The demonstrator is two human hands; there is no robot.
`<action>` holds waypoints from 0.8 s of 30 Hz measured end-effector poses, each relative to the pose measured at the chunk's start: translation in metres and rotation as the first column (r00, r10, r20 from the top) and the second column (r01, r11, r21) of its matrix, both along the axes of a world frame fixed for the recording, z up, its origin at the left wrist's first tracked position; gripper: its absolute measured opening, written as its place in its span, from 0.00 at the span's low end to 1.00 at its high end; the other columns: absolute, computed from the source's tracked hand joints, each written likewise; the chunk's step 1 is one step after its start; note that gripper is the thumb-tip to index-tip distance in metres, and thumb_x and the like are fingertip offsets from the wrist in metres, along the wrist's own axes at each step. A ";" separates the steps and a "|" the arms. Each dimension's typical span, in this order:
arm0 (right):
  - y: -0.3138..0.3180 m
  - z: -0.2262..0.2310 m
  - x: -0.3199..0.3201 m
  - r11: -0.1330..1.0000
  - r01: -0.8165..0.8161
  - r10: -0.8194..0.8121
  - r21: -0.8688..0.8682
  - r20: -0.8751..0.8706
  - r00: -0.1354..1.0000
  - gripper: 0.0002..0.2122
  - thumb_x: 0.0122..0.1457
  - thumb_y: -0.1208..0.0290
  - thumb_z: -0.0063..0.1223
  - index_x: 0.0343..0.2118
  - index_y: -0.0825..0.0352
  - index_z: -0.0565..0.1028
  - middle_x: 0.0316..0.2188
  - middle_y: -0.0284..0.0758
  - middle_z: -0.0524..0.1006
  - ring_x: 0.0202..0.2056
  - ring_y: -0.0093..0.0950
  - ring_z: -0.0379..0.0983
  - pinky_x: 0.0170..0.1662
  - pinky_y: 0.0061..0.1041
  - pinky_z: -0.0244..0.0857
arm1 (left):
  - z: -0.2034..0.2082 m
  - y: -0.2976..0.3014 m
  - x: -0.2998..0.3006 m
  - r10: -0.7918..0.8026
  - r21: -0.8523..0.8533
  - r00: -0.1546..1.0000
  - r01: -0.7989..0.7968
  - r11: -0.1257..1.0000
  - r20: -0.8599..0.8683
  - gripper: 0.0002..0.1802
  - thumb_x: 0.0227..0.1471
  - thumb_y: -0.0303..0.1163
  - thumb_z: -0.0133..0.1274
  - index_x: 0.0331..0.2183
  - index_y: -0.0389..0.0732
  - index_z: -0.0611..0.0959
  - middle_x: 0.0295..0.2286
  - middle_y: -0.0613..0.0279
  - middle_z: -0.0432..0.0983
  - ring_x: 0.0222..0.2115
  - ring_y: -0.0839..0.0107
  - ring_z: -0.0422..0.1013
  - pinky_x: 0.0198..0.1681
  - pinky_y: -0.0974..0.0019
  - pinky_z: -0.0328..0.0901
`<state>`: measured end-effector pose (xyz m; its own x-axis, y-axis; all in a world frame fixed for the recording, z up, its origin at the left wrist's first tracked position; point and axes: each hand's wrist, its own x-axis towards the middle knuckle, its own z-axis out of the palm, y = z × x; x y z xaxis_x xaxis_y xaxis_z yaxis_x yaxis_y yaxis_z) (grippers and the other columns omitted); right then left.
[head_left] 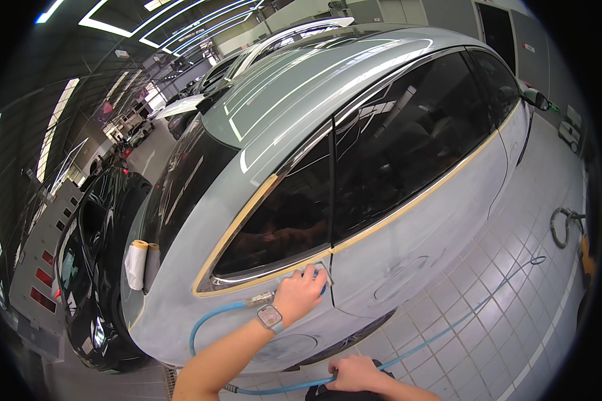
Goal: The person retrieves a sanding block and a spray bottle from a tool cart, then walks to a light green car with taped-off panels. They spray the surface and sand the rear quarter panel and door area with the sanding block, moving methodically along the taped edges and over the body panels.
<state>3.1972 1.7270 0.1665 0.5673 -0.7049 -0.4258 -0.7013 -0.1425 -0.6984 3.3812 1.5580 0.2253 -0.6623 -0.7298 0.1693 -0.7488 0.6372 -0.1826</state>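
My left hand (299,294), with a watch on its wrist, is wrapped round a small air sander (323,273). The sander lies against the dull grey side panel of a car (247,327), just under the rear side window and beside the door gap. A metal coupling (261,299) joins it to a blue air hose (207,319), which loops down past my left forearm. Low in the view, my right hand (354,373) is closed round the same hose. Yellow masking tape (231,246) borders the window (281,227). My left fingers hide most of the sander.
Two rolls of masking film (137,265) stand at the car's rear end. Close behind is a black car (90,267). The hose runs right across the tiled floor (461,321). A coiled hose (563,227) is at the far right, and a white car (294,30) stands beyond.
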 end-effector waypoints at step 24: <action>-0.145 -0.253 -0.136 0.234 0.561 -0.925 0.794 0.360 -0.124 0.26 0.65 0.44 0.62 0.46 0.67 0.75 0.31 0.31 0.77 0.31 0.25 0.74 0.34 0.29 0.69 | 0.058 0.204 0.040 0.718 0.718 0.517 -0.253 0.648 -0.466 0.23 0.50 0.39 0.70 0.46 0.42 0.83 0.34 0.63 0.81 0.28 0.73 0.74 0.32 0.64 0.72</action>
